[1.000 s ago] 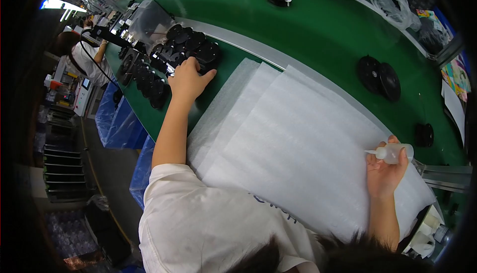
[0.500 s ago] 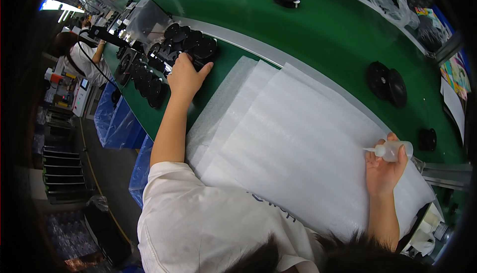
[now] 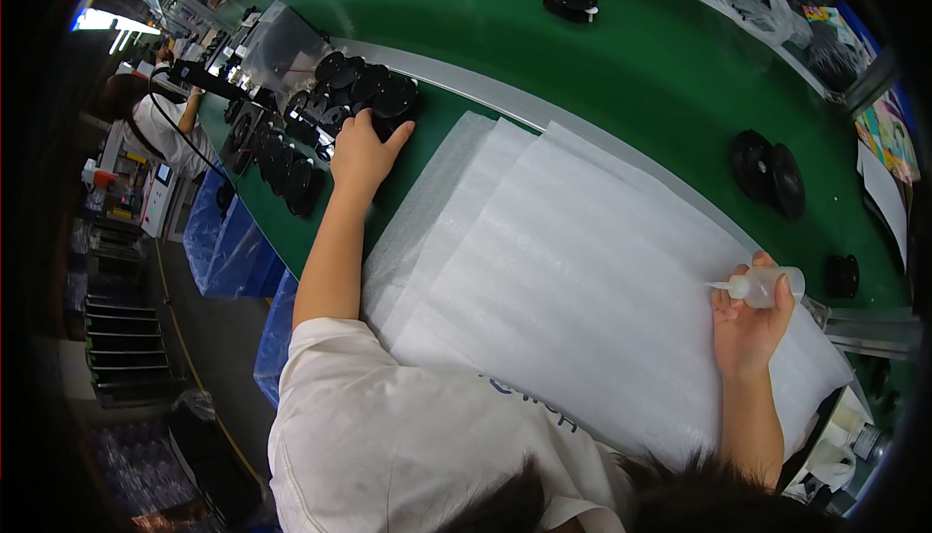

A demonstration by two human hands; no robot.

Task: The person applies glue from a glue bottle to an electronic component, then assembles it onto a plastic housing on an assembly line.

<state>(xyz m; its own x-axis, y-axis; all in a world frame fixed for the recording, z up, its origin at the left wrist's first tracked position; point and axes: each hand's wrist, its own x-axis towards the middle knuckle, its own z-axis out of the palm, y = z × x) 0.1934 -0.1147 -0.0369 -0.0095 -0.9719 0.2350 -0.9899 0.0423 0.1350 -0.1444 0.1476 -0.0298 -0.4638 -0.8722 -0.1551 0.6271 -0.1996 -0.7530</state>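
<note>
The left hand (image 3: 361, 151) lies flat, fingers spread, on the pile of black round parts (image 3: 364, 96) at the far left of the green desk (image 3: 621, 67) — gripping nothing. White foam sheets (image 3: 582, 281) cover the middle. The right hand (image 3: 749, 319) is closed around a small clear squeeze bottle (image 3: 762, 285), nozzle pointing left. Since a second ago, both hands have barely shifted.

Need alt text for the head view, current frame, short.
Seen from above, a person's left hand reaches into a pile of round black plastic parts on a green work surface, while the right hand holds a small clear squeeze bottle over stacked white foam sheets. More black discs lie to the right.
</note>
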